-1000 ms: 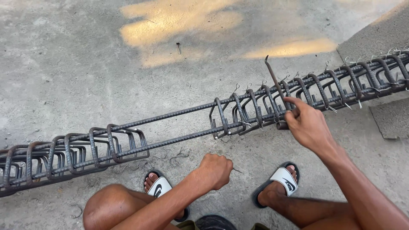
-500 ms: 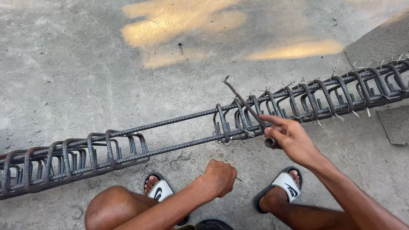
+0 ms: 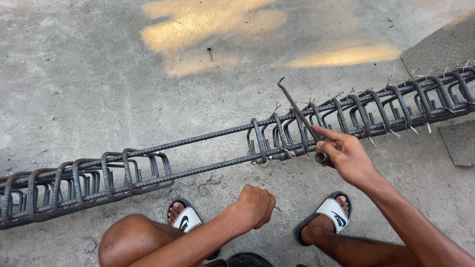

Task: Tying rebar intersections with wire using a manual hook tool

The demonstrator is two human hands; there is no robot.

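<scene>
A long rebar cage (image 3: 208, 148) lies across the concrete floor, with stirrups bunched at the left and tied along the right. My right hand (image 3: 346, 155) grips a thin hooked metal tying tool (image 3: 297, 111), its hook raised above the stirrups near the cage's middle. My left hand (image 3: 255, 205) is closed in a fist below the cage, between my knees; a thin bit of wire seems to stick out of it. Both feet wear white slide sandals (image 3: 331, 210).
A concrete slab edge (image 3: 438, 44) rises at the upper right. A second slab piece (image 3: 460, 143) lies at the right below the cage. A small nail (image 3: 210, 53) and loose wire scraps (image 3: 205, 185) lie on the floor.
My right hand has moved left along the cage with the hooked tool, from the tied stirrups towards the middle. My left hand has stayed nearly still.
</scene>
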